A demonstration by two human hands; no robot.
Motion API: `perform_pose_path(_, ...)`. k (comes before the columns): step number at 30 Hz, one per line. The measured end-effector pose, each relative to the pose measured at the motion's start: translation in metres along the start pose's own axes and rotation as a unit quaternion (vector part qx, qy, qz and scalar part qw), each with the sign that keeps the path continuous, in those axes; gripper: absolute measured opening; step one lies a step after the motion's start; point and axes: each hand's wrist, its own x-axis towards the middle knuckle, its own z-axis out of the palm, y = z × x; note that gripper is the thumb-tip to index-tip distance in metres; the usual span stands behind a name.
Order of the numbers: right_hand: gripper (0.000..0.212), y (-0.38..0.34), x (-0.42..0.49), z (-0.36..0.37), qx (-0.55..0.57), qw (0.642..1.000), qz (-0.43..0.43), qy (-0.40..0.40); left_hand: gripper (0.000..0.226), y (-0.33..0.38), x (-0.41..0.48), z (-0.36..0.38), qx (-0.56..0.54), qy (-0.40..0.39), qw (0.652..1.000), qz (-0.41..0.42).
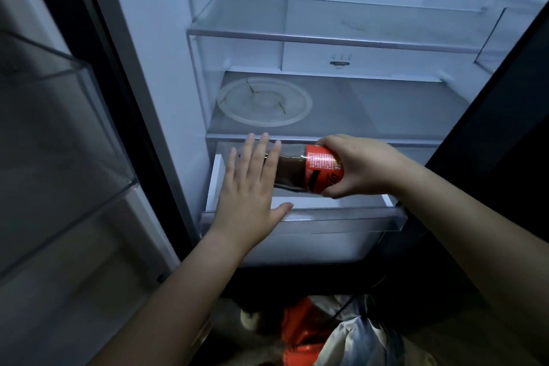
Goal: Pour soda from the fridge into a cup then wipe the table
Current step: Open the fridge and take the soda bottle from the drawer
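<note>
Fridge (154,38) door wide open, and there is one cola bottle (297,171) in play, right at the centre of the view. It lies on its side, red label to the right, dark soda showing to the left. The right grip (365,166) comes in from four o'clock and has its fingers and thumb wrapped round the labelled end, holding the bottle above the one pulled-out drawer (341,217). The left grip (249,187) reaches up from seven o'clock, released, four fingers straight and pointing to twelve, thumb spread out to three o'clock over the drawer's front rim. Those fingers cover the neck end of the bottle, so the cap is hidden, and I cannot tell whether they touch it.

Two glass shelves above the hands. The upper shelf (356,24) sits at twelve o'clock. The lower shelf (386,110) lies just above the bottle, and on its left half rests one round clear plate (264,101), lying flat at about eleven o'clock from the bottle.

Out at nine o'clock, one clear door bin (59,128) juts from the open door. Down at six o'clock on the floor, a red bag (300,333) and a pale bag (356,336) lie touching, side by side.
</note>
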Motion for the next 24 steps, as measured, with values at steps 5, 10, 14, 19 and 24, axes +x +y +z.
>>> perform_pose_path(5,0.072,-0.008,-0.021,0.003,-0.002,0.999,-0.032,0.000,0.114,0.012,0.007,-0.018,-0.003,-0.018,0.998,0.063)
perform_pose_path(10,0.078,-0.005,-0.030,0.018,0.057,0.998,-0.031,-0.007,0.107,0.016,0.007,-0.017,0.024,-0.047,0.995,0.082)
perform_pose_path(14,0.083,-0.004,-0.031,0.022,0.131,0.991,-0.018,-0.010,0.095,0.013,0.012,-0.013,0.029,-0.046,0.996,0.073)
perform_pose_path(19,0.100,0.003,-0.042,0.024,0.160,0.987,-0.015,-0.024,0.088,0.016,0.006,-0.012,0.041,-0.019,0.996,0.072)
perform_pose_path(24,0.094,0.021,-0.060,0.033,0.084,0.995,0.046,-0.009,0.078,0.018,-0.001,-0.015,0.031,-0.014,0.998,0.058)
